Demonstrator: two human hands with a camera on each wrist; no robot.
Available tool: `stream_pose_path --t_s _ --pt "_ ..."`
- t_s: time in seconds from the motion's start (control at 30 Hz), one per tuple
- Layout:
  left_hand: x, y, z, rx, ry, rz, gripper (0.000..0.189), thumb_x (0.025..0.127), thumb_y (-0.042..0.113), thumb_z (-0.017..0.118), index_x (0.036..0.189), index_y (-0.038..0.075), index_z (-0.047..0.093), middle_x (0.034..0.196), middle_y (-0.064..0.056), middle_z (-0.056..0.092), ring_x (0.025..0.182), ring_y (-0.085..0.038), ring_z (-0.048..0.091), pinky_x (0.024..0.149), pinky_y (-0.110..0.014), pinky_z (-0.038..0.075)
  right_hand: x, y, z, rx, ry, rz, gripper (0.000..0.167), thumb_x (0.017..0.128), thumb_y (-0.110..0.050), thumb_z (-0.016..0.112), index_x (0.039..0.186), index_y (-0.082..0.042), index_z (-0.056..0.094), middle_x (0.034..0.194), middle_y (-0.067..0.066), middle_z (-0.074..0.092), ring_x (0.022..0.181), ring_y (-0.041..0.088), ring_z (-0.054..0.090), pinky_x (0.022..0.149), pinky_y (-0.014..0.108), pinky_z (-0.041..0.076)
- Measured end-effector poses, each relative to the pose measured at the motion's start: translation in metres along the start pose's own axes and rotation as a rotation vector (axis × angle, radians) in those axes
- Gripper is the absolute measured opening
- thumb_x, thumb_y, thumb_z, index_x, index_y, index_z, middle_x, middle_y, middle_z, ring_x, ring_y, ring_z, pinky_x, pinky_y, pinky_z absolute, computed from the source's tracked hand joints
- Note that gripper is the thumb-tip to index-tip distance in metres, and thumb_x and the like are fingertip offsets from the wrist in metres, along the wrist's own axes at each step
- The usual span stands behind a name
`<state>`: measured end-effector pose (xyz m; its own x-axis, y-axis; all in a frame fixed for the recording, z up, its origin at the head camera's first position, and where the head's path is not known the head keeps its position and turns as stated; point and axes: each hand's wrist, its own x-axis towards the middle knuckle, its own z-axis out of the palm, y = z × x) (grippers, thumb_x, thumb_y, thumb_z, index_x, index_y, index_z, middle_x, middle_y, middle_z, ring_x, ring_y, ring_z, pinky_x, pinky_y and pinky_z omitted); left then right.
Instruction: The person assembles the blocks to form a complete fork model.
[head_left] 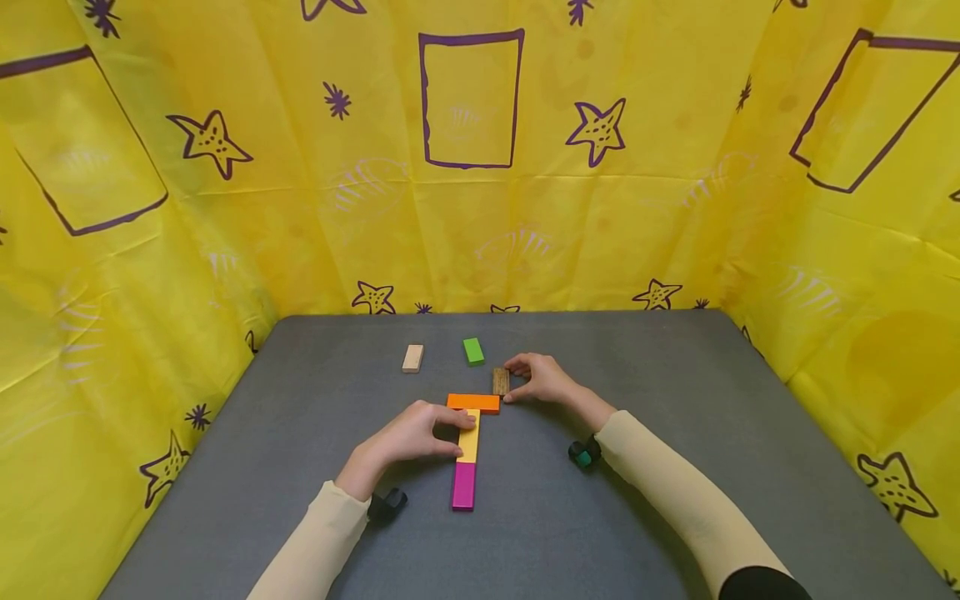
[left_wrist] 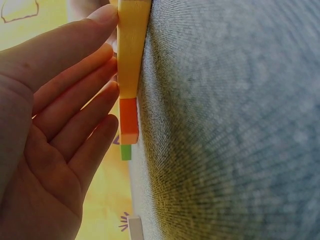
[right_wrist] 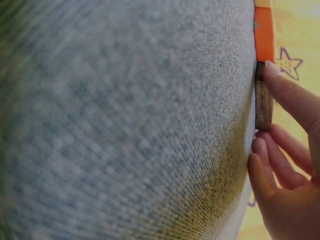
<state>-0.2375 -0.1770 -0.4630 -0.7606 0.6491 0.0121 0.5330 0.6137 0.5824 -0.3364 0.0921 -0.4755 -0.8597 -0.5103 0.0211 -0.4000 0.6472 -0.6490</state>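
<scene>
Flat on the table lies a yellow block (head_left: 468, 446), its far end meeting an orange block (head_left: 473, 403) set crosswise. My left hand (head_left: 405, 435) rests at the yellow block, thumb at its left side and fingertips over its top. In the left wrist view the fingers (left_wrist: 82, 125) are fairly straight. A magenta block (head_left: 463, 487) continues the line at the near end. My right hand (head_left: 546, 380) pinches a dark brown wooden block (head_left: 500, 382) between thumb and fingers, one at each end. That block sits at the right end of the orange one.
Farther back lie a green block (head_left: 473, 352) and a pale wooden block (head_left: 412, 358). The grey table (head_left: 645, 517) is enclosed by yellow cloth (head_left: 465, 217) with purple drawings at the back and both sides.
</scene>
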Motion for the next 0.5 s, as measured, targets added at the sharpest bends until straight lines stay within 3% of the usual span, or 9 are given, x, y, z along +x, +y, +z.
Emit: stream_pose_path --t_s 0.5 --pt "0.0001 -0.001 0.0008 0.01 0.003 0.0 0.047 0.079 0.032 0.077 0.124 0.024 0.065 0.12 0.016 0.064 0.12 -0.007 0.055 0.103 -0.036 0.044 -0.0012 -0.0017 0.0016 -0.031 0.037 0.003 0.061 0.067 -0.034 0.086 0.117 -0.008 0.064 0.112 0.006 0.066 0.101 0.02 0.062 0.091 0.037 0.051"
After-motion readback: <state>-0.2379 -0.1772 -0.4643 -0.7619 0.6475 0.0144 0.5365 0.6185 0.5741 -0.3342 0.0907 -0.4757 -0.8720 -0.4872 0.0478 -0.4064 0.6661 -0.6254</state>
